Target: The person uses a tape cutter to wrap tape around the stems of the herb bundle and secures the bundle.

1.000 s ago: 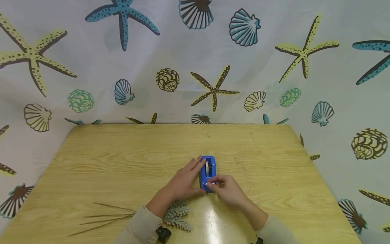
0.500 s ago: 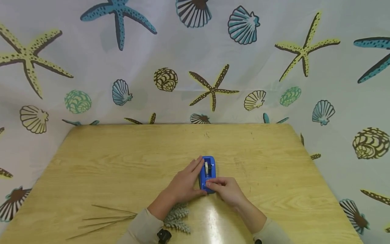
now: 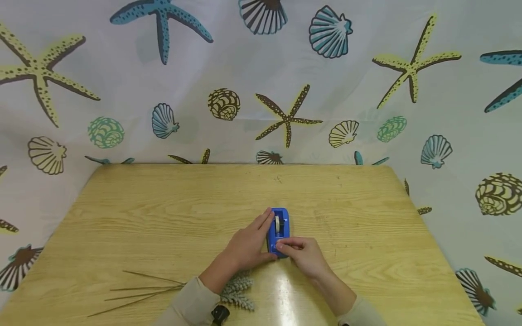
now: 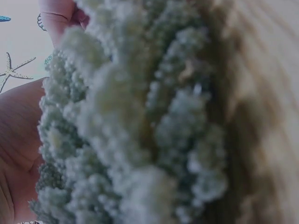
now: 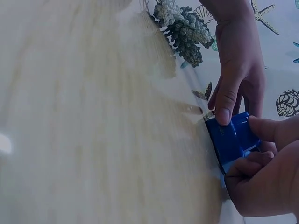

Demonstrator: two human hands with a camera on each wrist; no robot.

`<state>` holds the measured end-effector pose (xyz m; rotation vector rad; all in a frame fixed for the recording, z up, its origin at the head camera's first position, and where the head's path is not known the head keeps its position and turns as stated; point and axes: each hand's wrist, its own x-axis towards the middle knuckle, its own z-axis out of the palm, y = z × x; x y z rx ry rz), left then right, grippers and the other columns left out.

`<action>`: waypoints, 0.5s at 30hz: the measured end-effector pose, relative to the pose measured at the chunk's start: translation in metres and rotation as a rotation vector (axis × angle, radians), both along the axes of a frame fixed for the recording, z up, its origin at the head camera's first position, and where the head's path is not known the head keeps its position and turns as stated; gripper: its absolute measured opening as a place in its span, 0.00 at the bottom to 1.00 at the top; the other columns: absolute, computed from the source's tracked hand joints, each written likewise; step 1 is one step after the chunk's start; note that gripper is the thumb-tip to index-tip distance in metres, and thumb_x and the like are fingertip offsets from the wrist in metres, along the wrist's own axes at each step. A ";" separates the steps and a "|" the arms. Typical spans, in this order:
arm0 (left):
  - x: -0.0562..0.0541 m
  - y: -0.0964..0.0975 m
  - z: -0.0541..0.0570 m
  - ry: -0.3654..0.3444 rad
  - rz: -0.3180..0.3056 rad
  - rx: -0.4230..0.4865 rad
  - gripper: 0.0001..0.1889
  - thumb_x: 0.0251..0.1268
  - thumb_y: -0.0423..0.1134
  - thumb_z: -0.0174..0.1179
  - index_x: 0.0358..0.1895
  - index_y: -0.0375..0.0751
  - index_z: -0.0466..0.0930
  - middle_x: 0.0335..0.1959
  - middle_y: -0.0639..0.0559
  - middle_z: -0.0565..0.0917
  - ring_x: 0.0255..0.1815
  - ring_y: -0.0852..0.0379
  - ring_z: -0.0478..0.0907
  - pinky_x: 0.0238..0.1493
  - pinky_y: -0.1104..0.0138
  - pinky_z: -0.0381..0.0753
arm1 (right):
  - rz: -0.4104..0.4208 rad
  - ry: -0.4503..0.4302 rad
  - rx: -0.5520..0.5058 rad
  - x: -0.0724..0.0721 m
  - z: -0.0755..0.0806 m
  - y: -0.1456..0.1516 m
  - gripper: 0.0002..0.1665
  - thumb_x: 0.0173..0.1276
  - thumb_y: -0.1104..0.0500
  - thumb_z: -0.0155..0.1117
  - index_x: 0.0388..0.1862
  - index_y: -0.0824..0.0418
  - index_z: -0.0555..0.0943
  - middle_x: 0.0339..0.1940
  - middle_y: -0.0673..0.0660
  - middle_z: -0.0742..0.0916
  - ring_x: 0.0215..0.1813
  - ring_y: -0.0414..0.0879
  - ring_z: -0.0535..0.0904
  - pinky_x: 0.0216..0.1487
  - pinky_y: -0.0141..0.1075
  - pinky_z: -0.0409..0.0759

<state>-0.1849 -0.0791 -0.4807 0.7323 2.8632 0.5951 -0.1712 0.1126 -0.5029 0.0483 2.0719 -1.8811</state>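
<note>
A blue tape dispenser (image 3: 284,232) lies on the wooden table, its long side pointing away from me, with a pale roll of tape (image 3: 277,223) in its well. My left hand (image 3: 246,244) holds it from the left, fingers along the side and thumb at the near end. In the right wrist view that thumb (image 5: 226,100) presses on the blue front. Thumb and index finger of my right hand (image 3: 306,256) pinch the tape end over the dispenser's near part; the fingers hide most of that end. Under my left forearm lies a bunch of grey-green artificial sprigs (image 3: 237,290).
Several thin brown stems (image 3: 142,290) of the sprigs spread left across the table (image 3: 183,203). The beaded sprig heads (image 4: 126,121) fill most of the left wrist view. Behind and beside the table hangs a white cloth (image 3: 195,68) printed with shells and starfish.
My right hand has shifted very slightly toward me, its fingers closing lower over the dispenser's near end. The left hand, dispenser and sprigs stay in place.
</note>
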 end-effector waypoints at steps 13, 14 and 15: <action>-0.002 0.001 -0.001 -0.030 0.002 -0.003 0.55 0.60 0.58 0.69 0.81 0.40 0.44 0.83 0.45 0.45 0.74 0.41 0.66 0.57 0.51 0.81 | -0.066 0.094 0.059 0.008 0.004 -0.004 0.14 0.66 0.57 0.71 0.44 0.66 0.88 0.43 0.60 0.91 0.43 0.39 0.83 0.40 0.28 0.80; -0.001 0.001 -0.001 -0.034 0.005 -0.005 0.56 0.60 0.59 0.68 0.81 0.40 0.43 0.83 0.45 0.45 0.73 0.41 0.68 0.57 0.52 0.81 | -0.069 0.095 0.070 0.009 0.004 -0.005 0.14 0.66 0.57 0.71 0.43 0.66 0.89 0.43 0.60 0.91 0.42 0.39 0.82 0.38 0.27 0.78; -0.001 0.001 -0.002 -0.036 0.009 -0.007 0.56 0.60 0.60 0.68 0.81 0.40 0.43 0.83 0.45 0.45 0.72 0.41 0.69 0.56 0.52 0.82 | -0.068 0.098 0.080 0.010 0.004 -0.006 0.14 0.66 0.56 0.71 0.43 0.66 0.89 0.43 0.60 0.91 0.41 0.39 0.80 0.35 0.26 0.76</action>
